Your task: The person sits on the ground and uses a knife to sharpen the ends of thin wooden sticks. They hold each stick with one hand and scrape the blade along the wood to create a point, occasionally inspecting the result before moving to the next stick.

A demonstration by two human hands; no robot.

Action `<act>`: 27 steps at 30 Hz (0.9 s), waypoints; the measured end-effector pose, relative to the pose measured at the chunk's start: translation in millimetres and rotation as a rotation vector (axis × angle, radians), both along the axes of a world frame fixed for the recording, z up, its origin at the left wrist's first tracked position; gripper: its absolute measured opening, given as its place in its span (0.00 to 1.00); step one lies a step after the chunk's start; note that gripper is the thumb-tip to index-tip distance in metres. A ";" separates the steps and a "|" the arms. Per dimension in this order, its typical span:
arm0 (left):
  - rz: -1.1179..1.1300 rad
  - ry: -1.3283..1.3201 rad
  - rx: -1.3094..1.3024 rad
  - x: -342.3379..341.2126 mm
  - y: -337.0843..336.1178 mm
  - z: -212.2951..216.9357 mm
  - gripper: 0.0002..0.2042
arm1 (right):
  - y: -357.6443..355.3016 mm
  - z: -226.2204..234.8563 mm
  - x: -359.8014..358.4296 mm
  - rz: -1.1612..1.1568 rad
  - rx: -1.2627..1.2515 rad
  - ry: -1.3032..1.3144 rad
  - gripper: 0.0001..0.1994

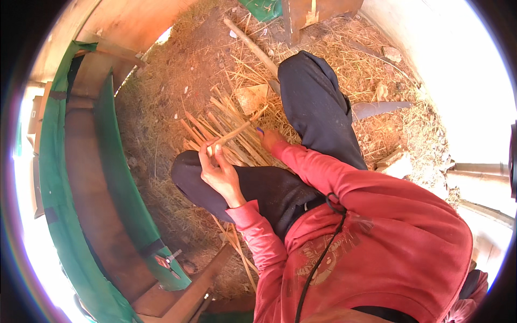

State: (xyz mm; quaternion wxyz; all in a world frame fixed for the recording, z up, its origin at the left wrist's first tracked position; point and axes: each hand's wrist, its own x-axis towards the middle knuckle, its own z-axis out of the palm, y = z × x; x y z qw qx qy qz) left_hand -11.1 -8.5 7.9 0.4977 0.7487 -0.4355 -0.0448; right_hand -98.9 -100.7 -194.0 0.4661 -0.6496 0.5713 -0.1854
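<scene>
My left hand (219, 175) is closed around the lower end of a pale wooden stick (235, 132), which slants up to the right over my lap. Near the stick's far end is my right hand (271, 140), fingers curled round a small tool (260, 130). Only a blue bit of that tool shows; the rest is hidden or too small to make out. Under both hands, between my legs, a bundle of split sticks (249, 145) lies spread on the ground.
A pale flat block (251, 99) lies beyond the sticks, near a long wooden pole (250, 46). Right of my knee, a grey flat blade (379, 109) rests on straw. A green-covered wooden frame (121, 161) stands at left, and a brown board (318, 13) at the top.
</scene>
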 end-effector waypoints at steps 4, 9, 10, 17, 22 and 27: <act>0.054 -0.022 0.005 8.8 7.0 3.0 0.13 | 12.3 58.0 16.7 0.110 -0.215 -0.027 0.25; -0.014 -0.032 -0.087 5.8 1.5 -4.8 0.13 | -1.4 4.4 11.4 0.019 -0.109 0.007 0.23; -0.001 -0.028 -0.108 7.5 1.3 -7.6 0.13 | 4.4 19.6 15.8 0.021 -0.151 -0.042 0.23; -0.022 -0.076 -0.004 2.9 -1.0 2.2 0.08 | 1.5 23.3 -1.5 0.025 -0.059 0.014 0.24; -0.069 -0.056 0.066 8.4 5.1 -0.2 0.08 | 29.0 79.0 -0.8 0.093 -0.195 -0.186 0.25; -0.105 -0.054 0.044 8.0 4.0 -4.9 0.08 | 18.3 51.8 5.3 0.106 -0.271 -0.239 0.24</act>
